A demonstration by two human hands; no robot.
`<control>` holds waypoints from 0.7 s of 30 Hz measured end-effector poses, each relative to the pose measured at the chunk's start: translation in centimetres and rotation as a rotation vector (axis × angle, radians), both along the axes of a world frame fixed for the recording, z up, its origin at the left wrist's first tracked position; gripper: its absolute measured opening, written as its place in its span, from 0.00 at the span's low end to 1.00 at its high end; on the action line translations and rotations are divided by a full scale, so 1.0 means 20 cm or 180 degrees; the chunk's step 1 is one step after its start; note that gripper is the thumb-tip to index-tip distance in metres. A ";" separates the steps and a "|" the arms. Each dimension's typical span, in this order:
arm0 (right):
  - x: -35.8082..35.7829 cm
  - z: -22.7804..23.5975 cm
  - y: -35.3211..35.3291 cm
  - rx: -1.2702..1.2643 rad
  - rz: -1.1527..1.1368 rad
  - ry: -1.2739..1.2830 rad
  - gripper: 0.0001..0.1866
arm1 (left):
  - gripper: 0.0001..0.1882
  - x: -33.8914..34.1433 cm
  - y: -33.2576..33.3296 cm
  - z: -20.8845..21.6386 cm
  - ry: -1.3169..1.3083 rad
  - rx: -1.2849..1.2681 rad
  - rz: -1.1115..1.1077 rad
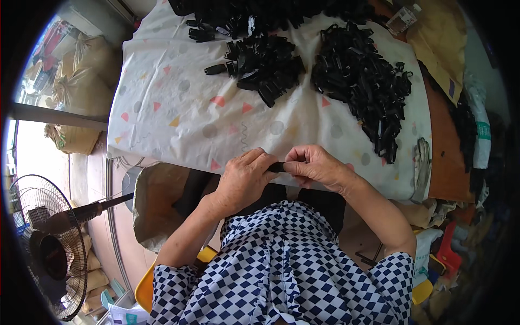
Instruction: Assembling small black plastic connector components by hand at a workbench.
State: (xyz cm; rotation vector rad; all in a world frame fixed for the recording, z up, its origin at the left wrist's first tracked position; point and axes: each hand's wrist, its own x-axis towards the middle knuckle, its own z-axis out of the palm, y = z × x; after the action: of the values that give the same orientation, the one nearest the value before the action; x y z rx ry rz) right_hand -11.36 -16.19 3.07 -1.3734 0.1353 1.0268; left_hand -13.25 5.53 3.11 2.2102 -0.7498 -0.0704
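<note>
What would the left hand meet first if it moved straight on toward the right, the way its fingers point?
The small black part it already pinches, then almost at once the right hand gripping the other end.

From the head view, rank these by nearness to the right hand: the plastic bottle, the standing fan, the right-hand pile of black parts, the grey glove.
From the right hand:
1. Grey glove, to its right at the table edge.
2. Right-hand pile of black parts, beyond it.
3. Plastic bottle, far right corner.
4. Standing fan, on the floor, far left.

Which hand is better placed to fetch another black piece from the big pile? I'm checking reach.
Probably the right hand: the big pile lies up on its side. Both it and the left hand pinch one small black piece.
</note>
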 end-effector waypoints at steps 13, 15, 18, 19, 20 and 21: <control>-0.08 -0.05 0.36 0.2043 -0.0030 0.0238 0.23 | 0.10 -0.08 0.19 -0.06 0.2875 -0.3318 0.0675; -0.11 -0.10 0.43 0.2002 -0.0186 0.0192 0.21 | 0.13 -0.11 0.18 -0.08 0.2940 -0.3846 0.0826; -0.12 -0.12 0.49 0.1816 -0.0167 -0.0012 0.22 | 0.16 -0.16 0.21 -0.12 0.2890 -0.3734 0.0867; -0.11 -0.12 0.48 0.1835 -0.0168 -0.0017 0.22 | 0.16 -0.18 0.23 -0.12 0.2994 -0.3747 0.0942; -0.10 -0.11 0.46 0.1423 0.0291 -0.0322 0.25 | 0.13 -0.21 0.24 -0.13 0.2736 -0.3460 0.1102; -0.10 -0.11 0.44 0.1007 0.0757 -0.0627 0.27 | 0.11 -0.23 0.29 -0.14 0.2370 -0.3031 0.1272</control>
State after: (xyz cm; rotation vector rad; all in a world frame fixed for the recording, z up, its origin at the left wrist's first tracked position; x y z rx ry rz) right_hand -13.29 -7.42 0.88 -1.2087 -0.3315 1.0504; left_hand -17.83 11.36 0.33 1.2203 0.1047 -0.2575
